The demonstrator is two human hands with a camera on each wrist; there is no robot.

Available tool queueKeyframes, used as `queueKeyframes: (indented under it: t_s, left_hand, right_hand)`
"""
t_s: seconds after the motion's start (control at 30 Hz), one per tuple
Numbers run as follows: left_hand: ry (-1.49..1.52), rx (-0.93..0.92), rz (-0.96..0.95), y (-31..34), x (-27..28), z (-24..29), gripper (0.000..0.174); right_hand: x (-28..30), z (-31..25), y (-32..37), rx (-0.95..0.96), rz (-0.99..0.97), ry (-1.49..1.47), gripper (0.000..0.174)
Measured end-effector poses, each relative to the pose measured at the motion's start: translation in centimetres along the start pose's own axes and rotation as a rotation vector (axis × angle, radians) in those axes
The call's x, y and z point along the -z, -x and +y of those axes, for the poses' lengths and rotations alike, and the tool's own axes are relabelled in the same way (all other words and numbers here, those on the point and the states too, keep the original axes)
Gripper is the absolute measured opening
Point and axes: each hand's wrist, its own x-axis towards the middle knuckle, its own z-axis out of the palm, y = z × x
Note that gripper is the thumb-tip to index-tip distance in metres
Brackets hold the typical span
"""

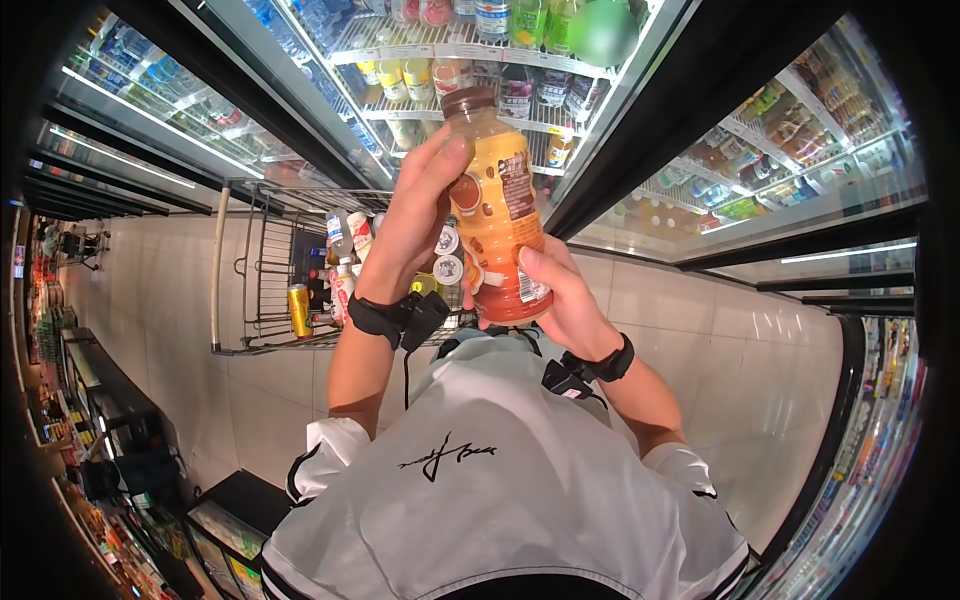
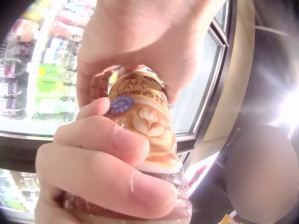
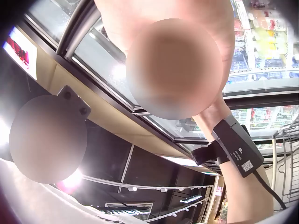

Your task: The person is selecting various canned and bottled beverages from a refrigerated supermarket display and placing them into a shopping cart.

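Both hands hold a plastic bottle of latte drink (image 1: 500, 190) with a brown cap, raised in front of the chest in the head view. My left hand (image 1: 415, 205) grips its upper part, the thumb up beside the neck. Lower down, my right hand (image 1: 568, 300) holds the base with its thumb over the label near the barcode. In the left wrist view, curled fingers (image 2: 107, 172) wrap the lower bottle, and the label's latte-art picture faces the camera. A blurred disc hides the grip in the right wrist view.
A wire shopping cart (image 1: 262, 270) stands just beyond, holding several drinks, among them a gold can (image 1: 299, 310). Behind it is a lit fridge with shelves (image 1: 430, 50) of bottles. Glass-fronted fridges (image 1: 760, 150) line the right. Pale floor tiles (image 1: 180, 330) lie at left.
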Motion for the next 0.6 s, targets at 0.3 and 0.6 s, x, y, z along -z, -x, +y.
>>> queueKeyframes:
  t_s: [0.3, 0.6]
  left_hand:
    - [0.008, -0.032, -0.017, -0.2, -0.2, -0.3, 0.048]
    - [-0.148, -0.052, 0.26, -0.2, -2.0, 0.2, 0.052]
  right_hand:
    - [0.4, -0.1, 0.2, -0.005, 0.004, -0.011, 0.062]
    - [-0.5, -0.6, 0.2, 0.266, 0.287, 0.348, 0.066]
